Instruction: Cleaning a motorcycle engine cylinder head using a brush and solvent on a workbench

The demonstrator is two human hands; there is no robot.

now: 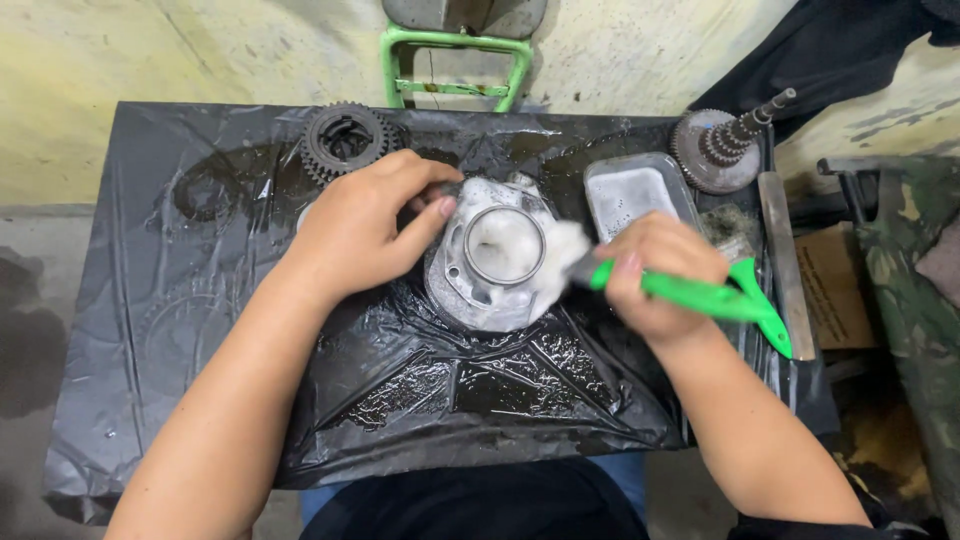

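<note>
A grey metal engine cylinder [480, 295] lies on black plastic sheeting [420, 380], its round bore full of white foam. My left hand [360, 225] grips the cylinder's left and upper side, thumb by the bore rim. My right hand [655, 275] holds a green-handled brush [700, 295], whose foamy bristle end touches the cylinder's right side.
A small metal tray [640, 190] with foam sits right of the cylinder. A dark gear [345, 135] lies at the back left. A gear shaft [725, 140] and a flat metal file [785, 250] lie at the right. A green metal frame [455, 65] stands behind the table.
</note>
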